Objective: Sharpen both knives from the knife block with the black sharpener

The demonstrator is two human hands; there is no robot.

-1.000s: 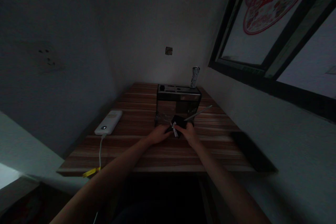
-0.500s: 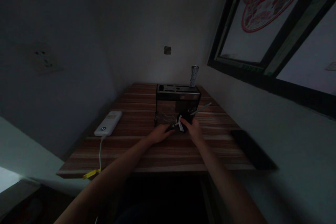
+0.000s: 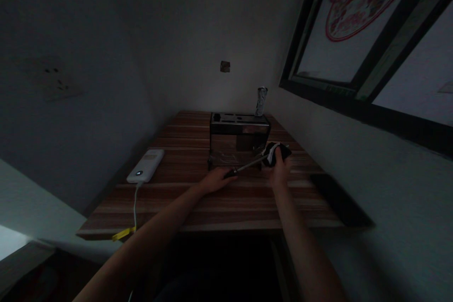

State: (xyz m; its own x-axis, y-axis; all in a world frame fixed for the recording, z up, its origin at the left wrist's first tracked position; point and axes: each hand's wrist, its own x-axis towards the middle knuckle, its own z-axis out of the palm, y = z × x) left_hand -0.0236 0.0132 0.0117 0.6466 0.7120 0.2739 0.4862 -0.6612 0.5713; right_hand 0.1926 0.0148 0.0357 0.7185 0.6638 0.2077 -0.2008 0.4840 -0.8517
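Left hand (image 3: pixel 214 180) grips dark handle (image 3: pixel 230 173) of slim tool (image 3: pixel 251 163), aimed two o'clock; rack (image 3: pixel 239 129) beyond, twelve o'clock. Right hand (image 3: pixel 281 170) pinches black cloth (image 3: pixel 269 152) over tool's far end. Handle best kept steady, pressure light, fingers behind cloth.

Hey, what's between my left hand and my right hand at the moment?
In the head view, a thin rod runs from the black handle in your left hand to the black cloth in your right hand.
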